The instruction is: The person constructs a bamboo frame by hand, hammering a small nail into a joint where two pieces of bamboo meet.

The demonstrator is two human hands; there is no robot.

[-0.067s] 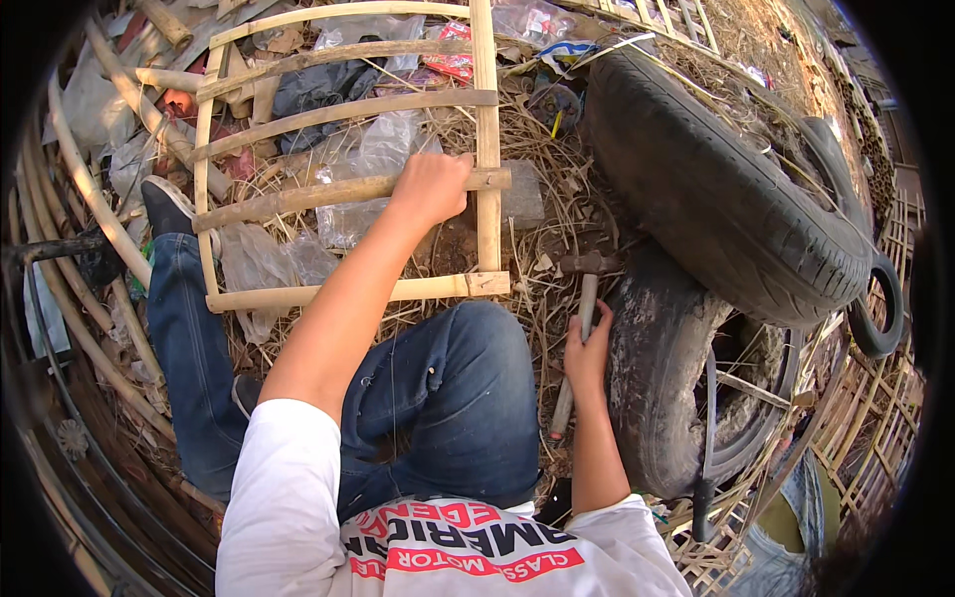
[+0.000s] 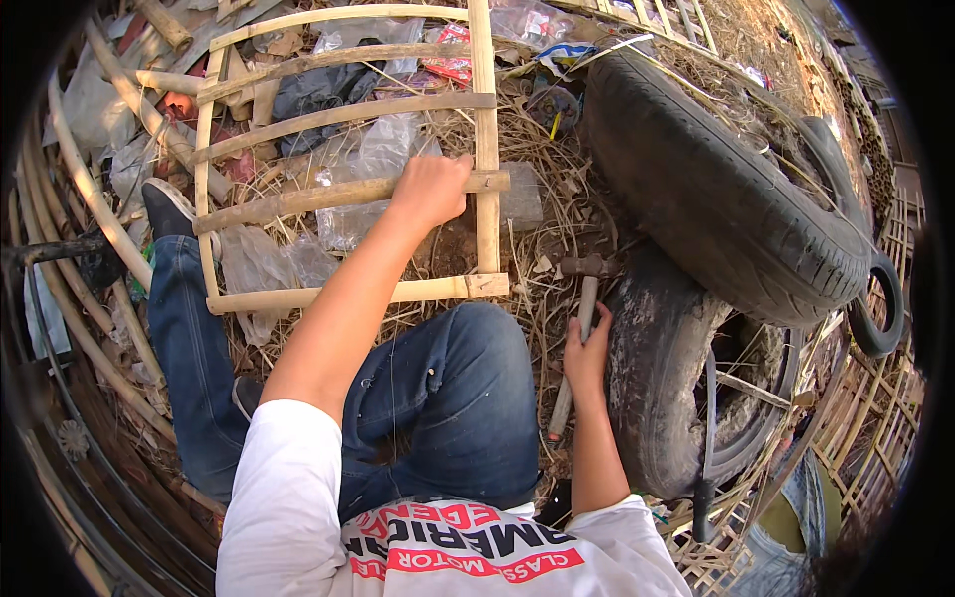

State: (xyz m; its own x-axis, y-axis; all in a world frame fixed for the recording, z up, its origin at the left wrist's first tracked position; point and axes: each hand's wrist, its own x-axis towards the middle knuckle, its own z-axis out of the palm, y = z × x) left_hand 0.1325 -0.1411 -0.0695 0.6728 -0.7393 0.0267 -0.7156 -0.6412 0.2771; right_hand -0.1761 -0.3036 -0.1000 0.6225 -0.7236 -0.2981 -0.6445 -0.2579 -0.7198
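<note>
A frame of pale bamboo slats [image 2: 485, 149] lies flat on straw in front of my knees. My left hand [image 2: 430, 189] is shut on one cross slat [image 2: 298, 199] of that frame, near its right rail. My right hand [image 2: 587, 358] grips the wooden handle of a hammer [image 2: 585, 289], whose metal head points away from me beside the frame's near right corner. My legs in blue jeans [image 2: 448, 398] are folded under the frame's near edge.
Two worn black tyres [image 2: 716, 189] lie stacked at my right, close to the hammer. Plastic sheets [image 2: 368, 149], scraps and loose bamboo poles [image 2: 90, 189] cover the ground at left. Woven bamboo lattice [image 2: 875, 428] lies at far right.
</note>
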